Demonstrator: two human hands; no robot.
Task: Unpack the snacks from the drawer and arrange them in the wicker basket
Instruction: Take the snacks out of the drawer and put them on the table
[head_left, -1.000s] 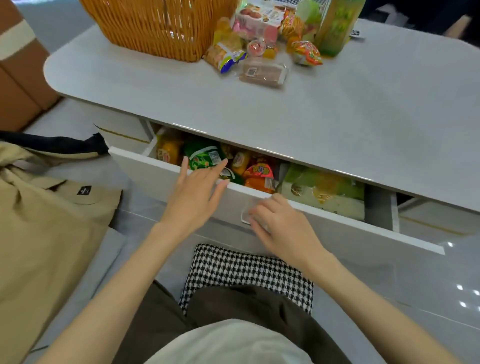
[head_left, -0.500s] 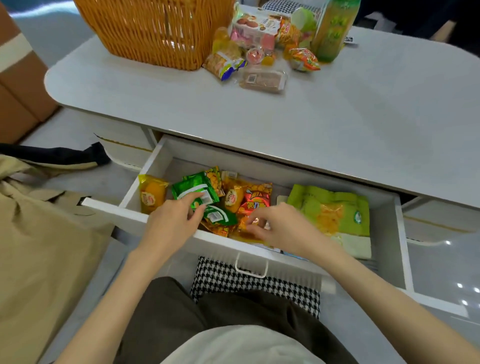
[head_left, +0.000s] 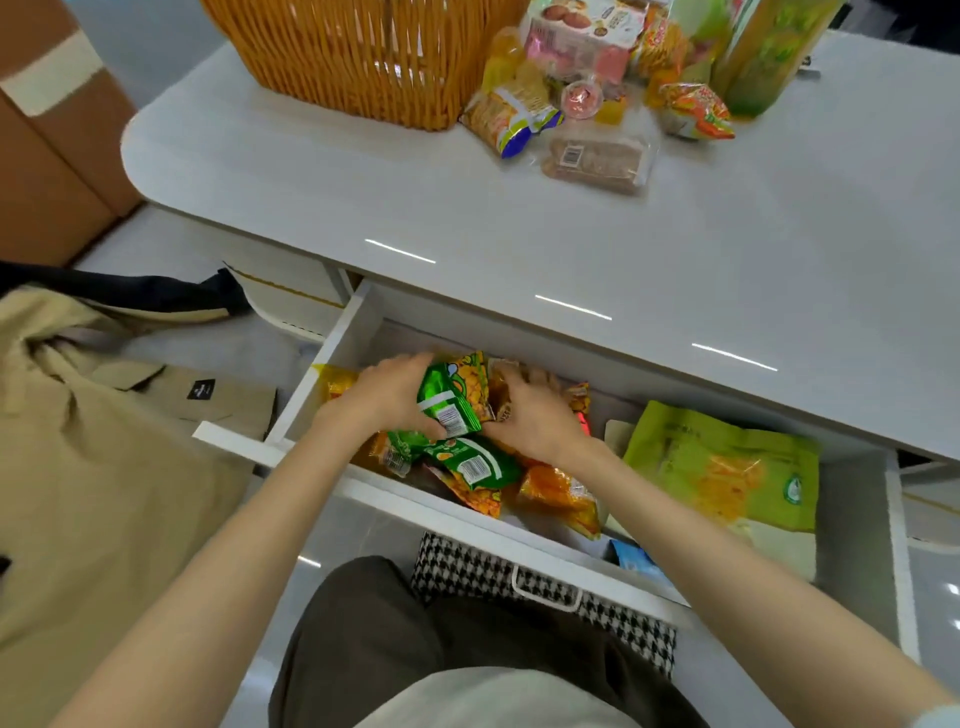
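In the glossy white drawer (head_left: 343, 338) at 6 o'clock, the left hand (head_left: 384, 400) grips a crinkly green packet (head_left: 453, 397) — the right hand (head_left: 535, 421) curls its fingers round orange packets (head_left: 577, 401). The woven wicker basket (head_left: 363, 57) stands at 12 o'clock.

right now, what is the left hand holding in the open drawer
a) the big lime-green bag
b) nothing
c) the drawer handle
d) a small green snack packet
d: the left hand grips the small green snack packet, with fingers over its top edge and thumb below, above the other snacks in the drawer.
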